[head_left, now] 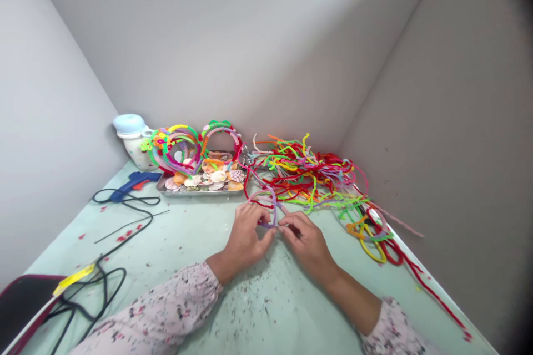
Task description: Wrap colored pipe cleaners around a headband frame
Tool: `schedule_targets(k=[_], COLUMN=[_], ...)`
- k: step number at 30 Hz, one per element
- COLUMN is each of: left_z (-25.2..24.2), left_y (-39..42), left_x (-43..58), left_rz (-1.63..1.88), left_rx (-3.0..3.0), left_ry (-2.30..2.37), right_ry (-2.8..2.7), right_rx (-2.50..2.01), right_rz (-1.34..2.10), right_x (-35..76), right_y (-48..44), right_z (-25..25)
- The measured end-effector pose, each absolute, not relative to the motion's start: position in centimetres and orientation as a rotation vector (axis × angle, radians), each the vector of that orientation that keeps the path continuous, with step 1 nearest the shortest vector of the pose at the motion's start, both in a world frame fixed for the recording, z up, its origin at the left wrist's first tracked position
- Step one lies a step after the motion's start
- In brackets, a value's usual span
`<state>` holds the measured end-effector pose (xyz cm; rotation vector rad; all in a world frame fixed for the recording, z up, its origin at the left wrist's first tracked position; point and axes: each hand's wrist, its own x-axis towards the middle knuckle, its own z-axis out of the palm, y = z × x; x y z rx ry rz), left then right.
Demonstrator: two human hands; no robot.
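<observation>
A bent purple pipe cleaner (275, 208) is between my two hands, over the middle of the table. My left hand (245, 237) is closed, with thumb and fingers pinched on its lower part. Close beside it, my right hand (310, 244) pinches near the end of the same pipe cleaner, thumb against the forefinger. The exact grip is partly hidden by the fingers. Just behind the hands lies a big tangled heap of coloured pipe cleaners (300, 169), some strands reaching close to the fingertips.
A metal tray (200, 194) of seashells (219, 176) stands at the back, with pipe-cleaner headbands (179, 150) on it. Left are a blue-lidded jar (139, 144), a blue glue gun (129, 186) and black cable (104, 277). A yellow loop (373, 252) lies right.
</observation>
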<state>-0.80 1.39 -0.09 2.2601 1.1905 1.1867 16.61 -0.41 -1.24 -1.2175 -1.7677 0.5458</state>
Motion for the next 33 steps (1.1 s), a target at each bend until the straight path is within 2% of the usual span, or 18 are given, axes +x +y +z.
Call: schedule_targets(k=[33], left_z=[-0.51], left_y=[1.72], left_x=[-0.93], left_rz=[1.269], left_rx=[2.371], left_ry=[1.108], right_ry=[-1.751], right_rx=[-1.228], right_rz=[0.581], right_x=[16.99], right_y=[-0.22], right_z=[-1.6])
